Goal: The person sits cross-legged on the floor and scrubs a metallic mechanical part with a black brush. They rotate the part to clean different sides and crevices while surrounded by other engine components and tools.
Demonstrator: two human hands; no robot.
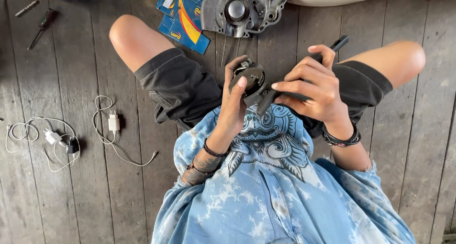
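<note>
The person sits on a dark plank floor [80, 187] with knees spread, and both hands meet over the lap. The left hand [233, 106] is wrapped around a round dark metal part [251, 80], a small disc-shaped housing; the thumb lies across its face and the fingers curl behind it, so its back and most of its rim are hidden. Its flat face is turned up toward the camera. What sits at its upper edge, a bit of lighter metal, is too small to make out.

The right hand [313, 89] grips a black-handled tool [304, 73]. Its long axis runs diagonally, from the upper right, where the handle end sticks out past the index finger, down to the lower left, where the other end reaches the round part's lower right edge. The middle of the tool is covered by the fingers, and I cannot tell whether the working tip is touching the part or just beside it.

Beyond the knees lies a grey cast engine cover [242, 9], partly cut off by the top edge, resting over blue cardboard boxes [183, 20]. To the left on the floor are two white chargers with tangled cables [57, 139] and a screwdriver [42, 26].
</note>
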